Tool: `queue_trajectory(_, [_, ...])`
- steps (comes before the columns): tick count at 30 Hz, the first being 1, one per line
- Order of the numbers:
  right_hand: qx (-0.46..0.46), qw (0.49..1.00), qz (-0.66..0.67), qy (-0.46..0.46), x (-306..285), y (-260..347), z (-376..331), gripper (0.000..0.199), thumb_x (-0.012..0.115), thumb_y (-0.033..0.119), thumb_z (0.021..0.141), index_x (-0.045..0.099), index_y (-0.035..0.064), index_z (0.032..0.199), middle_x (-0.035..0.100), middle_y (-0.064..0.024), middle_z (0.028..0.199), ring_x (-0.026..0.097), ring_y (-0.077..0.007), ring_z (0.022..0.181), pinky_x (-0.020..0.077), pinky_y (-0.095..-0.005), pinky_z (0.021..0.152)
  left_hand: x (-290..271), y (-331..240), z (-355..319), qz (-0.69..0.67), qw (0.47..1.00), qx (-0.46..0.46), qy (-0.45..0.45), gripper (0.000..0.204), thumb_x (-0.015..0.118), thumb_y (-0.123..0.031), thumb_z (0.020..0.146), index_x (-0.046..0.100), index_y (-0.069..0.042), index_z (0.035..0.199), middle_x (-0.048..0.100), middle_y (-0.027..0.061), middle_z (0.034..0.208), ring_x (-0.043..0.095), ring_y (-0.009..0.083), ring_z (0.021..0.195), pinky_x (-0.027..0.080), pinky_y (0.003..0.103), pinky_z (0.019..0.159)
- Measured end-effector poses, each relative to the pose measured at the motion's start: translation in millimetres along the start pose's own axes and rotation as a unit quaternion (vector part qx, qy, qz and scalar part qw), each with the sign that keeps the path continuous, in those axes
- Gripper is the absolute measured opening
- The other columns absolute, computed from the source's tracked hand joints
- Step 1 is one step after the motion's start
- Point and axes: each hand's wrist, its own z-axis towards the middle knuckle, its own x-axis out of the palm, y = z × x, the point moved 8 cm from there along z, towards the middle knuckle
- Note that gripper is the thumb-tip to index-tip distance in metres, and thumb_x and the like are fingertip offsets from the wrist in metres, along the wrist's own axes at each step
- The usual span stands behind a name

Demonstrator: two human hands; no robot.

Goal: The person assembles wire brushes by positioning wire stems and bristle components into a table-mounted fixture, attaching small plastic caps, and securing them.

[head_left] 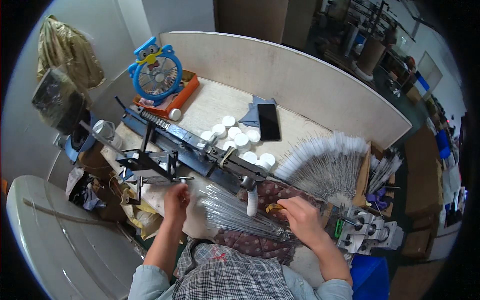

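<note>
My left hand is closed at the left end of the bench, its fingertips pinched beside the metal rod of a black bench fixture. Whatever they hold is too small to make out. My right hand is closed around a small yellow-and-dark piece, whose kind does not show clearly. Between my hands lies a bundle of thin wires, partly over a brown dotted cloth. Just above them, a white-wrapped crank handle hangs from the long dark metal machine.
Behind the machine are several round white caps, a black phone and a blue cloth. White-bristled wire brushes fan out to the right, near a metal block fixture. A blue fan stands in an orange tray.
</note>
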Motion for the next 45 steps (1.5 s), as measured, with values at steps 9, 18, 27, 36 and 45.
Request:
queue_trajectory(9, [0.141, 0.984, 0.074, -0.076, -37.0, -46.9, 5.4, 0.02, 0.071, 0.013, 0.08, 0.07, 0.003, 0.097, 0.068, -0.0115, 0.084, 0.064, -0.0235, 0.075, 0.0494, -0.0328, 0.067, 223.7, 113.5, -111.2, 0.164, 0.93, -0.034, 0.326, 0.017, 0.062, -0.018, 0.093, 0.068, -0.003, 0.097, 0.065, 0.0025, 0.086, 0.056, 0.0099, 0.07, 0.045, 0.024, 0.064])
queue_trajectory(18, [0.129, 0.987, 0.067, -0.073, -56.0, -57.3, -17.8, 0.019, 0.073, 0.014, 0.078, 0.07, 0.0063, 0.096, 0.067, -0.0085, 0.082, 0.062, -0.0234, 0.073, 0.0493, -0.0324, 0.066, 240.9, 132.8, -111.9, 0.23, 0.905, 0.024, 0.358, 0.02, 0.061, -0.018, 0.094, 0.067, -0.001, 0.103, 0.064, 0.0013, 0.085, 0.054, 0.0073, 0.07, 0.044, 0.022, 0.063])
queue_trajectory(27, [-0.014, 0.993, -0.057, -0.104, -60.0, -27.8, 1.4, 0.017, 0.075, 0.015, 0.073, 0.07, 0.0085, 0.087, 0.066, -0.0043, 0.078, 0.061, -0.0233, 0.074, 0.0497, -0.0367, 0.067, 222.3, 102.5, -107.1, 0.168, 0.953, 0.033, 0.251, 0.018, 0.059, -0.02, 0.095, 0.064, -0.003, 0.1, 0.061, 0.0013, 0.081, 0.054, 0.008, 0.068, 0.043, 0.022, 0.061])
queue_trajectory(36, [0.014, 0.998, -0.042, -0.055, -11.5, -22.3, 44.4, 0.015, 0.07, 0.017, 0.08, 0.071, 0.0043, 0.087, 0.069, -0.0102, 0.081, 0.064, -0.0273, 0.077, 0.0513, -0.0371, 0.069, 211.2, 100.7, -100.1, 0.071, 0.966, -0.062, 0.24, 0.018, 0.058, -0.022, 0.096, 0.061, -0.004, 0.096, 0.061, 0.0027, 0.076, 0.055, 0.0098, 0.063, 0.046, 0.025, 0.059])
queue_trajectory(45, [0.083, 0.994, -0.055, -0.043, -2.8, -17.6, 42.8, 0.023, 0.07, 0.026, 0.08, 0.071, 0.0068, 0.093, 0.068, -0.0079, 0.087, 0.061, -0.0257, 0.086, 0.0491, -0.0381, 0.074, 221.1, 96.6, -103.5, 0.053, 0.96, -0.083, 0.261, 0.049, 0.037, -0.044, 0.102, 0.06, 0.0, 0.105, 0.067, 0.0119, 0.094, 0.065, 0.0219, 0.09, 0.05, 0.034, 0.084])
